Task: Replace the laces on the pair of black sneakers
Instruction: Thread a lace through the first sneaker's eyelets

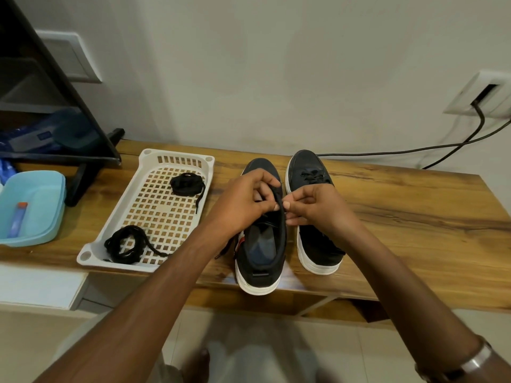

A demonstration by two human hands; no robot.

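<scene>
Two black sneakers with white soles stand side by side on the wooden table (401, 205), toes toward the wall. Over the left sneaker (262, 252) my left hand (243, 203) and my right hand (312, 205) meet, and each pinches its black lace (279, 199) above the tongue. One lace end (225, 251) hangs down that shoe's left side. The right sneaker (309, 167) shows a lace threaded through its front eyelets; my right hand hides its middle. In the white perforated tray (154, 205) lie two bundled black laces, one at the back (186, 185), one at the front (127, 243).
A light blue box (30, 208) holding a small blue and orange tube stands at the far left. Behind it is a black angled stand (83, 120). A black cable (414, 149) runs along the wall from a socket at the right. The left sneaker's heel overhangs the table's front edge.
</scene>
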